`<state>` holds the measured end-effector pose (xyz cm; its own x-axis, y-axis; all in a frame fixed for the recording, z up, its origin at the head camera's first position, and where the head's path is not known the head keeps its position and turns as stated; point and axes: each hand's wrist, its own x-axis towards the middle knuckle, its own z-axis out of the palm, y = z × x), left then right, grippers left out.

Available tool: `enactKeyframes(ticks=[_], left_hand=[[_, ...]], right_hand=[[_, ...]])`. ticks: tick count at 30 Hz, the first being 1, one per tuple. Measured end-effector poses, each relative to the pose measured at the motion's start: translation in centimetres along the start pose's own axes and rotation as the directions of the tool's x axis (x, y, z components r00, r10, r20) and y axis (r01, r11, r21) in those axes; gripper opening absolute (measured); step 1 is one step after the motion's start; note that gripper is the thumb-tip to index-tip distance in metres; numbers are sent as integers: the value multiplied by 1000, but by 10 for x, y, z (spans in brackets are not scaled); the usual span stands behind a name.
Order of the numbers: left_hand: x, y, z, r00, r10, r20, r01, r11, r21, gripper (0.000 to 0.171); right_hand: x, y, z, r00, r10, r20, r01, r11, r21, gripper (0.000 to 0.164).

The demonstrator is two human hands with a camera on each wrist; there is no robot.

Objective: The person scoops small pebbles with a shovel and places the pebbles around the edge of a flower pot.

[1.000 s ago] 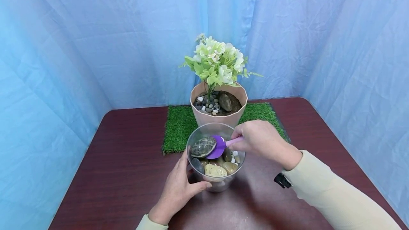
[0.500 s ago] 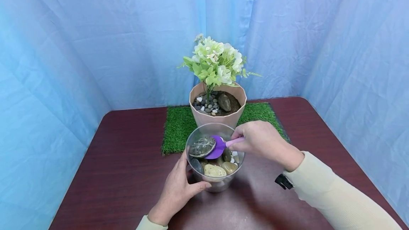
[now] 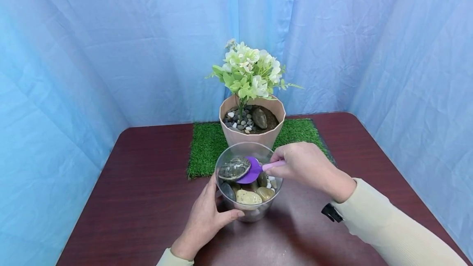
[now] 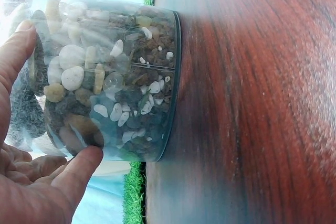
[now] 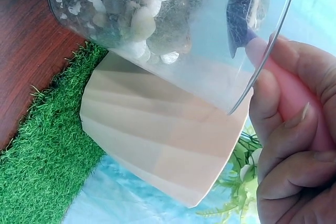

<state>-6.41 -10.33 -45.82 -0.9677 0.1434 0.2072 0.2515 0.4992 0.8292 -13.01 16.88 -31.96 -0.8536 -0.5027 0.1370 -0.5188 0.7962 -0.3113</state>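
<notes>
In my right hand (image 3: 303,169) I grip the pink handle of a small purple shovel (image 3: 252,171), its blade inside a clear plastic pot (image 3: 249,212). A large dark stone (image 3: 234,169) with pale lines sits against the blade near the pot's left wall. My left hand (image 3: 207,216) holds the pot's near left side, fingers and thumb around the wall. Below the shovel lie a cream stone (image 3: 249,197), brown stones and small white pebbles (image 4: 72,77). The blade's far side is partly hidden by the stone.
Just behind the pot, a beige planter (image 3: 253,138) with white flowers (image 3: 251,67), pebbles and a brown stone stands on a green turf mat (image 3: 205,151). The dark red table (image 3: 148,192) extends to both sides; blue curtains (image 3: 148,52) surround it.
My right hand has shifted slightly right and toward me, with the shovel handle in it. The blade and dark stone barely differ; my left hand stays on the pot.
</notes>
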Motion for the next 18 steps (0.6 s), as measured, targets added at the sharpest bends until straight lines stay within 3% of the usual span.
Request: enactKeyframes(ticks=[10,18], left_hand=[[1,0,0,1000,-11,14,12,999,-42,131],[0,1,0,1000,-15,17,16,999,-40,131]], right_hand=[[-7,1,4,997,-29,-72,28,999,-19,18],[-16,-1,7,995,4,-102,-4,1000,-7,16]])
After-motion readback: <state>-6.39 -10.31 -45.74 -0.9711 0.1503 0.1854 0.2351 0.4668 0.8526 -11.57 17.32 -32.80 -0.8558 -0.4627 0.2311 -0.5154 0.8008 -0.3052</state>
